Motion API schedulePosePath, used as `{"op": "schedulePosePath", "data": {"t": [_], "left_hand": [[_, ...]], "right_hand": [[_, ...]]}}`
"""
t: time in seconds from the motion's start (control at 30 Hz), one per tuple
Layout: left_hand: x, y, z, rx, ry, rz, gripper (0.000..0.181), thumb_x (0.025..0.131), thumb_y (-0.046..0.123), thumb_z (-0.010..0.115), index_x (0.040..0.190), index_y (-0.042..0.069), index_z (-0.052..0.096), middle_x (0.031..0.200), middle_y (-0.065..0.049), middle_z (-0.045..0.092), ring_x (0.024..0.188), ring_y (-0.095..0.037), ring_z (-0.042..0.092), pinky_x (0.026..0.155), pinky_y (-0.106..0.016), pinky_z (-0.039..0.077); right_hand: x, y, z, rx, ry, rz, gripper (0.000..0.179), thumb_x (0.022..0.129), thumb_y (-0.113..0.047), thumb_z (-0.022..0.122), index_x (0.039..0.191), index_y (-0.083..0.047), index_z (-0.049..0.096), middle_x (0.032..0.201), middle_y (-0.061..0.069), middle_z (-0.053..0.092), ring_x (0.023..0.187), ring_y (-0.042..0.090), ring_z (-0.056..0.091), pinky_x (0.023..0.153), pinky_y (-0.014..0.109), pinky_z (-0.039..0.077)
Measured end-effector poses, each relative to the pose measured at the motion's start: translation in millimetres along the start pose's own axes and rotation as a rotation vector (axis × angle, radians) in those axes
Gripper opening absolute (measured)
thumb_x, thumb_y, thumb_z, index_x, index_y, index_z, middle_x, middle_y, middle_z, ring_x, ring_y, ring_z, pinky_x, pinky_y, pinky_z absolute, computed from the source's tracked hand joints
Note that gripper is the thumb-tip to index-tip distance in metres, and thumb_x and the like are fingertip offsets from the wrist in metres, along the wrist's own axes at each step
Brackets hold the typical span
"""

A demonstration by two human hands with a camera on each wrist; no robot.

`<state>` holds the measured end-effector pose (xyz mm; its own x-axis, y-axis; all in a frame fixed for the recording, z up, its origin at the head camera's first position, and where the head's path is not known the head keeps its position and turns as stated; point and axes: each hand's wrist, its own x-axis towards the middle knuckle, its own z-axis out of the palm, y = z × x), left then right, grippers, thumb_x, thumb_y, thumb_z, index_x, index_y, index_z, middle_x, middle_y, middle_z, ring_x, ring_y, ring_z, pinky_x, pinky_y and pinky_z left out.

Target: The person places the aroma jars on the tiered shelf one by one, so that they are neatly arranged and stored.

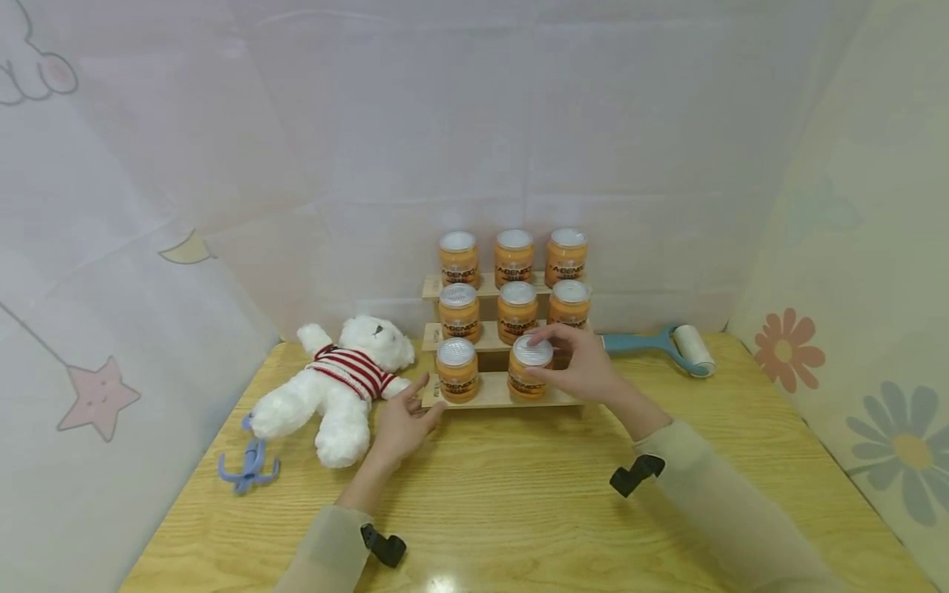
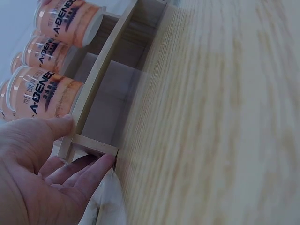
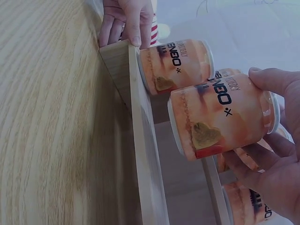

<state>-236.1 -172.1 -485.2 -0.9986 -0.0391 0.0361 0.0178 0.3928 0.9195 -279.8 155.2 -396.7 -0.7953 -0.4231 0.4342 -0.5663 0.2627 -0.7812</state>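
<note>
My right hand (image 1: 582,362) grips an orange can (image 1: 528,383) with a silvery lid, thumb on one side and fingers on the other. In the right wrist view that can (image 3: 220,117) is held a little off the front step of a stepped wooden display rack (image 1: 485,389). At the rack's left end, my left hand (image 1: 403,424) holds the bottom step's corner, its thumb (image 2: 61,125) by the front board and its fingers against the side piece. Another orange can (image 1: 458,380) stands on the same step, near the left hand.
More orange cans (image 1: 515,259) stand on the upper steps. Left of the rack lies a white teddy bear (image 1: 348,375) in a striped sweater, with a blue-purple pronged hook (image 1: 250,469) near its feet. A lint roller (image 1: 693,350) with a blue handle lies on the right.
</note>
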Motion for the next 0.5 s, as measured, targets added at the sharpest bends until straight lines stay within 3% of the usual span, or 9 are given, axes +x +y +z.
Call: {"op": "schedulePosePath", "data": {"t": [0.07,0.2,0.3,0.4,0.5], "left_hand": [[-0.1,-0.2,-0.3,0.01,0.004,0.004,0.07,0.099,0.024,0.078,0.161,0.016,0.048,0.076,-0.012,0.07,0.064,-0.015,0.069,0.052,-0.021,0.047],[0.5,-1.2,-0.9,0.012,0.0,0.014,0.07,0.099,0.025,0.079,0.161,0.016,0.048,0.062,0.003,0.051,0.058,-0.01,0.062,0.052,-0.021,0.046],[1.0,-1.7,-0.8,0.01,-0.01,0.02,0.07,0.099,0.025,0.078,0.161,0.016,0.048,0.056,0.008,0.036,0.052,-0.008,0.054,0.051,-0.02,0.044],[1.2,-1.8,-0.6,0.019,-0.007,0.024,0.07,0.099,0.025,0.078,0.161,0.016,0.048,0.055,0.01,0.03,0.05,-0.006,0.047,0.05,-0.021,0.042],[0.5,-1.5,-0.5,0.019,-0.002,0.02,0.07,0.099,0.027,0.078,0.161,0.016,0.048,0.057,0.006,0.037,0.053,-0.006,0.052,0.051,-0.021,0.044]], "right_hand": [[2.2,1.2,3.6,-0.007,0.001,-0.003,0.036,0.084,-0.01,0.092,0.115,-0.009,0.072,0.134,0.014,0.072,0.119,0.035,0.073,0.097,0.049,0.062],[5.7,4.8,9.7,-0.036,0.007,-0.004,0.036,0.084,-0.012,0.092,0.114,-0.012,0.072,0.135,0.011,0.072,0.121,0.032,0.073,0.101,0.046,0.061],[6.5,4.5,12.6,-0.056,0.01,0.006,0.036,0.084,-0.014,0.092,0.114,-0.013,0.072,0.135,0.01,0.073,0.119,0.031,0.074,0.099,0.043,0.061],[6.9,4.3,14.5,-0.06,0.01,0.013,0.037,0.084,-0.014,0.093,0.114,-0.012,0.072,0.134,0.011,0.072,0.118,0.031,0.074,0.099,0.045,0.061],[7.6,5.9,16.3,-0.049,0.009,0.023,0.037,0.084,-0.013,0.093,0.114,-0.011,0.072,0.133,0.012,0.072,0.117,0.032,0.074,0.098,0.048,0.061]]}}
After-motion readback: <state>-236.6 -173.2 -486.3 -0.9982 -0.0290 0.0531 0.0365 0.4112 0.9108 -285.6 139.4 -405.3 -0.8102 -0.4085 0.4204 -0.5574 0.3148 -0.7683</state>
